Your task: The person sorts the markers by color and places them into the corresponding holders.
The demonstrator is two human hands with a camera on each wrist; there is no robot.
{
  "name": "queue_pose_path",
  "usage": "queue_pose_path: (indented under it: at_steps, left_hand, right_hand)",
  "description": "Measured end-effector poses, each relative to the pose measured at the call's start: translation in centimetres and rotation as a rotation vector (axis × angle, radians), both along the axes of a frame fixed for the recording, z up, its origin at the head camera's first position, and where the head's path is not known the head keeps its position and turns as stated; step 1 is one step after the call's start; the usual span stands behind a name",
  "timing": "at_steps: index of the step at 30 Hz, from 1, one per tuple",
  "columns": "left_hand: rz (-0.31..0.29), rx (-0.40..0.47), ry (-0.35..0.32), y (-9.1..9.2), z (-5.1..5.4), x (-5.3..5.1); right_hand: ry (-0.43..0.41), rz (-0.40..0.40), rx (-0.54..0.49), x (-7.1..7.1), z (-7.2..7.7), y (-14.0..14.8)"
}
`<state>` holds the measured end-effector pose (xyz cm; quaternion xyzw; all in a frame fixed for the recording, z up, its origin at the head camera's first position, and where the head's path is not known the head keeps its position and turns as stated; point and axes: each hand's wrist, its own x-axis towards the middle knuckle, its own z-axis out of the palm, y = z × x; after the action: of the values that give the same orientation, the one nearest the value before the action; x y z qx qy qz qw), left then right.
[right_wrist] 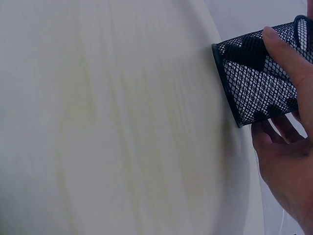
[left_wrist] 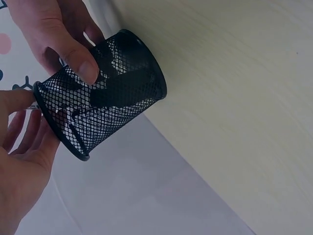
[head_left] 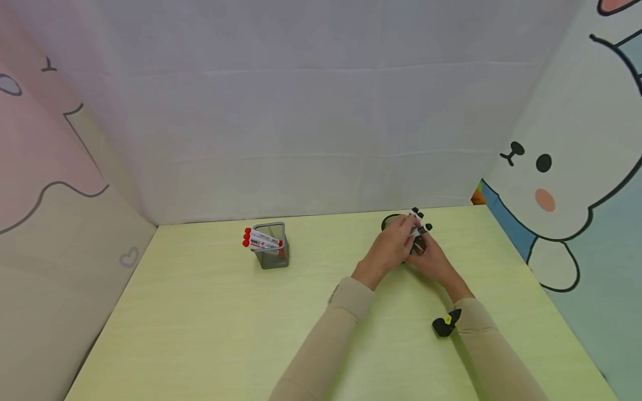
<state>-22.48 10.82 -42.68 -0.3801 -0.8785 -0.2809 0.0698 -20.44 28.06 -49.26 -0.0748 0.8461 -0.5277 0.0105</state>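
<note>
A round black mesh pen cup (left_wrist: 112, 88) stands near the table's far right edge. My right hand (head_left: 433, 259) grips its side, with the thumb (right_wrist: 283, 54) pressed along the mesh. My left hand (head_left: 386, 248) is at the cup's mouth, fingers curled about several white markers (head_left: 418, 228) with black caps. In the left wrist view the left hand (left_wrist: 22, 171) has its fingertips by the rim. Dark marker shapes show through the mesh, and the fingers hide most of the barrels.
A square grey mesh holder (head_left: 283, 257) with several red-capped markers (head_left: 261, 239) leaning out of it stands left of centre on the pale table (head_left: 225, 328). A black device (head_left: 443, 326) is at the right wrist. White cloth rises behind the table, with printed panels on both sides.
</note>
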Motion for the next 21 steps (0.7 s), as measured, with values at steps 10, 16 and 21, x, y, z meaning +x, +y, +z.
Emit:
queue_pose_path:
  at_steps: [10,16,21]
  left_hand:
    - [0.030,-0.089,0.033,-0.06,-0.19,0.08]
    - [0.085,-0.148,0.137,0.02,-0.36,0.13]
    - [0.157,-0.262,0.216,0.09,-0.30,0.20]
  right_hand:
    - [-0.036,-0.039,0.043,-0.15,-0.08,-0.06]
    - [-0.009,-0.022,0.020,-0.09,-0.35,0.05]
    - [0.019,-0.013,0.016,-0.09,-0.46,0.13]
